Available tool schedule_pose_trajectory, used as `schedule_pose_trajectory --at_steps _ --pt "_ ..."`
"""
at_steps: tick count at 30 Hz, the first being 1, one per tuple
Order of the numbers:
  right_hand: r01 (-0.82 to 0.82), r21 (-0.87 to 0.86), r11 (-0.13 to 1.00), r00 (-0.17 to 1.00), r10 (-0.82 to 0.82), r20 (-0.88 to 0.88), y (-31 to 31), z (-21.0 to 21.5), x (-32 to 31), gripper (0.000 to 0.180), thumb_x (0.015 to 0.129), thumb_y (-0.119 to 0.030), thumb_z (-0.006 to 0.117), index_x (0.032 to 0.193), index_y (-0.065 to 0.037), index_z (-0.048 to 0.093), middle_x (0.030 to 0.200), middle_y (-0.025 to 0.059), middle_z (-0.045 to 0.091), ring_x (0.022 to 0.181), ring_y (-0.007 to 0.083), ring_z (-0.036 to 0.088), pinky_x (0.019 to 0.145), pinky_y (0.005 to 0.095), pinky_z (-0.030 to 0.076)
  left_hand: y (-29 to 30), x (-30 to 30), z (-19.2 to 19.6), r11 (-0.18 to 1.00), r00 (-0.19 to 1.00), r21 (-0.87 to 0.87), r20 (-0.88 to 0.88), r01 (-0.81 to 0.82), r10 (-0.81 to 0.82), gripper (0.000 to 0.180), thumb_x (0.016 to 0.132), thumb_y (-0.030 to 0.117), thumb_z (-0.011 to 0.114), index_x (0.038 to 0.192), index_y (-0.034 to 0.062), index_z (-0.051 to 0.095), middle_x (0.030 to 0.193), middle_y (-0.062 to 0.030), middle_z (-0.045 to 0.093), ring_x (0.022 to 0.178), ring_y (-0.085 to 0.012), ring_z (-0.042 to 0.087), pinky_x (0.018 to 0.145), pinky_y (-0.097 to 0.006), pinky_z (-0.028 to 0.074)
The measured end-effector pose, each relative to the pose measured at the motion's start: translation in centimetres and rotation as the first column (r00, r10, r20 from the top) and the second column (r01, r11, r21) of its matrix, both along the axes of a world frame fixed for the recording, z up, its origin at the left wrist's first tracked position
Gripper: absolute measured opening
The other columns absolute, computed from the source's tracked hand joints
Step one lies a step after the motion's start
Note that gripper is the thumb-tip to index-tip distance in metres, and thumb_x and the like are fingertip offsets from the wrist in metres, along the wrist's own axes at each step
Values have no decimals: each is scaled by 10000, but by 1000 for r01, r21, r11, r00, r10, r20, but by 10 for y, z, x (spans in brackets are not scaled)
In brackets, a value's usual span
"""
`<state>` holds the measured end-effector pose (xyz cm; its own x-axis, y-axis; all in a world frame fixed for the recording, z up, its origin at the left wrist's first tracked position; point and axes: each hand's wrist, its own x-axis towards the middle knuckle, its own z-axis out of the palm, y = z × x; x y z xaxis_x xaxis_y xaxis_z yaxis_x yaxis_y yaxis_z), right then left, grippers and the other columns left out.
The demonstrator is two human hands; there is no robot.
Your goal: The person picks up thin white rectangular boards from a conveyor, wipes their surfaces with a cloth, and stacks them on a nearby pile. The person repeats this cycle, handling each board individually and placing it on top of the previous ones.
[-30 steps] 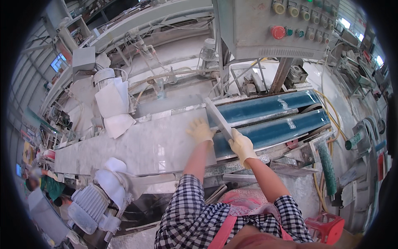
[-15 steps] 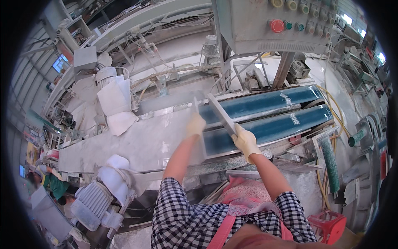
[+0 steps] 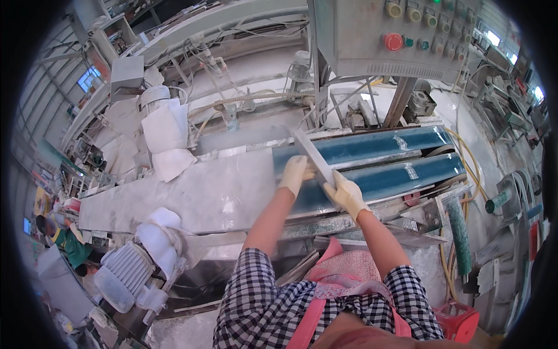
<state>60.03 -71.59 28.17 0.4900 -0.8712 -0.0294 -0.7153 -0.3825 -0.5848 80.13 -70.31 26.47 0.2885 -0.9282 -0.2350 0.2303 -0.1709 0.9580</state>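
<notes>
A long, narrow pale grey strip of slab (image 3: 314,156) stands slantwise over two blue conveyor belts (image 3: 383,141). My right hand (image 3: 347,196), in a cream glove, is closed on its near end. Just left of the strip is my left hand (image 3: 295,173), gloved alike. Its fingers stretch toward the strip's left face; whether they touch it cannot be made out. To the left of my left hand lies a wide, dusty white flat surface (image 3: 192,195), its right edge meeting the belts.
A grey control box (image 3: 401,41) with a red button and several others hangs above the belts. Motors with white padding (image 3: 165,134) stand at left, another motor (image 3: 125,276) nearer. Yellow hoses (image 3: 474,168) and a red stool (image 3: 459,320) are at right. A person in green (image 3: 72,247) is far left.
My left hand has moved right, away from the belts' left end and toward the strip. My right hand still grips the strip in nearly the same place.
</notes>
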Motion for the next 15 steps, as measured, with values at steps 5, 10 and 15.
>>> schedule_pose_trajectory --at_steps 5,10,15 --pt "81 99 992 992 -71 -103 1 7 6 554 931 -375 541 1417 -120 470 1222 202 659 1092 410 633 922 490 498 31 40 -12 896 117 261 965 -360 -235 814 838 445 730 1477 54 412 1430 -201 496 1342 -375 459 1081 -546 368" --pt "117 54 992 992 -115 -41 3 5 8 550 925 -358 534 1415 -119 466 1190 202 671 1059 419 643 898 510 500 24 53 -14 711 264 411 912 -570 -315 980 713 510 828 1481 87 392 1486 -174 411 1367 -385 381 1080 -612 300" --pt "103 -11 995 994 -102 36 3 -2 3 531 922 -344 558 1378 -86 474 1136 202 683 1025 419 649 853 512 510 7 63 -15 659 331 537 844 -527 -423 887 721 454 833 1400 58 422 1363 -197 471 1285 -407 416 1044 -572 336"
